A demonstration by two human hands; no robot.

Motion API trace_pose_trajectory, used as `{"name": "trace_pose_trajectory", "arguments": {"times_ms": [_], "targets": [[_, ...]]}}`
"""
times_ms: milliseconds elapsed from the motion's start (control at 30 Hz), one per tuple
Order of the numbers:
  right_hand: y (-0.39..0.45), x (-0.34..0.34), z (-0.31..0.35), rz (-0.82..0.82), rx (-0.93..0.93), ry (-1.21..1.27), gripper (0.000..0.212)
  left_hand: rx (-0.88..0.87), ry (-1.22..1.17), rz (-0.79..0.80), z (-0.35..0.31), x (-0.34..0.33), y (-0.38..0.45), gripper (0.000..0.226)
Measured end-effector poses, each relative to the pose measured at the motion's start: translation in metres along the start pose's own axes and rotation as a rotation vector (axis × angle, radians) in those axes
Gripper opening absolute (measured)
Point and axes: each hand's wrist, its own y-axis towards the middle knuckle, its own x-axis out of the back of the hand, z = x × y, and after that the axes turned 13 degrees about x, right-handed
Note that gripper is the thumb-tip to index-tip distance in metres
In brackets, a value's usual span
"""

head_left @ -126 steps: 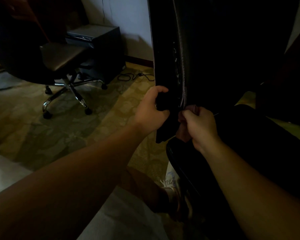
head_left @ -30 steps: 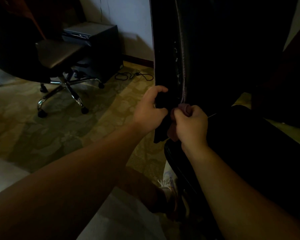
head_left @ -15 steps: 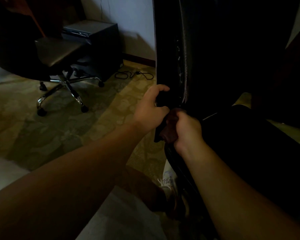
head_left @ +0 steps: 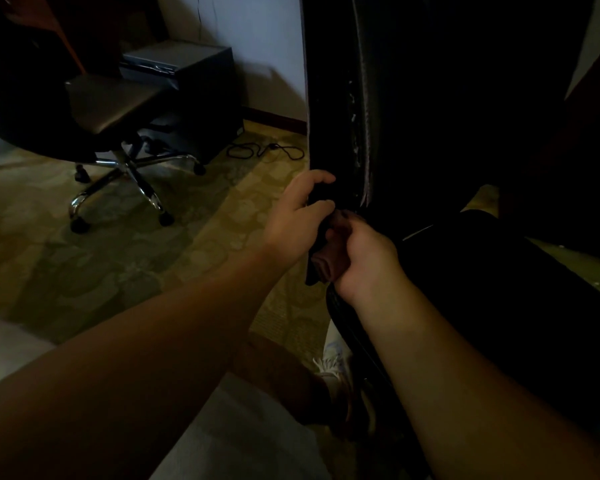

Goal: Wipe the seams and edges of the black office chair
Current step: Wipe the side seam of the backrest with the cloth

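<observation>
At frame centre the right hand (head_left: 364,252) grips a cloth (head_left: 326,265) just below the chair's upright seam (head_left: 366,133), while the left hand (head_left: 300,220) clasps the backrest edge (head_left: 321,133).

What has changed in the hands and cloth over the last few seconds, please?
The right hand, gripping the cloth, has slid down the seam to the backrest's bottom corner. The left hand still grips the black office chair's backrest edge at the same spot.

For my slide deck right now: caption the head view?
Left hand grips the black office chair's backrest edge while right hand holds a bunched pinkish cloth.
</observation>
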Motion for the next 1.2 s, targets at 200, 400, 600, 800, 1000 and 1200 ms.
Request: {"name": "trace_pose_trajectory", "arguments": {"times_ms": [200,400,600,800,1000,1200], "targets": [[0.003,0.0,-0.004,-0.007,-0.038,0.045,0.027,0.016,-0.025,0.004,-0.002,0.0,-0.001,0.031],[-0.002,-0.001,0.0,0.01,-0.003,0.111,0.026,0.058,-0.078,0.029,0.0,0.0,0.0,0.033],[0.004,-0.003,0.008,0.056,0.008,0.117,0.03,0.035,-0.062,0.028,-0.001,-0.002,0.0,0.034],[0.0,0.002,0.002,0.05,0.008,0.086,0.025,0.026,-0.06,0.029,0.002,0.0,0.002,0.027],[0.003,-0.002,0.01,0.113,0.031,0.109,0.025,0.012,-0.031,0.016,0.003,-0.002,0.003,0.039],[0.002,-0.001,0.013,0.185,-0.011,0.269,0.021,0.009,-0.051,0.044,0.002,0.001,0.002,0.035]]}}
